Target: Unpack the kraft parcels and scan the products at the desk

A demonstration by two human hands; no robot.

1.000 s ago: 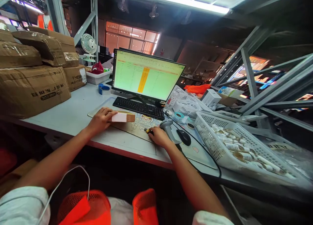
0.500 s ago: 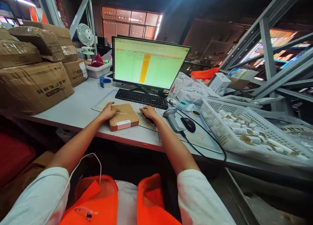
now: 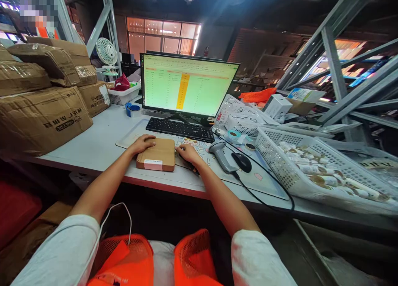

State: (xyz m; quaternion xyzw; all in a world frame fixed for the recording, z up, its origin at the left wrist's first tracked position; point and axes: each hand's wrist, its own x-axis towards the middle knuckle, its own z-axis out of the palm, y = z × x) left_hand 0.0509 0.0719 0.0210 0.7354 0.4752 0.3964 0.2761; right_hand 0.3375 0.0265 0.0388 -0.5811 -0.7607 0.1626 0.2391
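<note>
A small flat cardboard box (image 3: 158, 151) with a white label on its front side lies near the desk's front edge. My left hand (image 3: 143, 145) grips its left side, fingers resting over the top edge. My right hand (image 3: 187, 152) is closed at the box's right edge. A slim dark tool (image 3: 196, 170), perhaps a box cutter, pokes out behind that hand; most of it is hidden. Beyond the box stand a black keyboard (image 3: 180, 128) and a monitor (image 3: 186, 86) showing a spreadsheet.
Right of my right hand lie a grey barcode scanner (image 3: 222, 156) with a cable and a black mouse (image 3: 241, 162). Farther right stands a white basket (image 3: 273, 163) of small rolls. Large cardboard boxes (image 3: 40, 118) are stacked at the left; a blue tape roll (image 3: 133, 109) lies behind.
The box has turned slightly and now sits squarer to me. My right hand has drawn closer to its right edge. The camera view has tilted a little upward.
</note>
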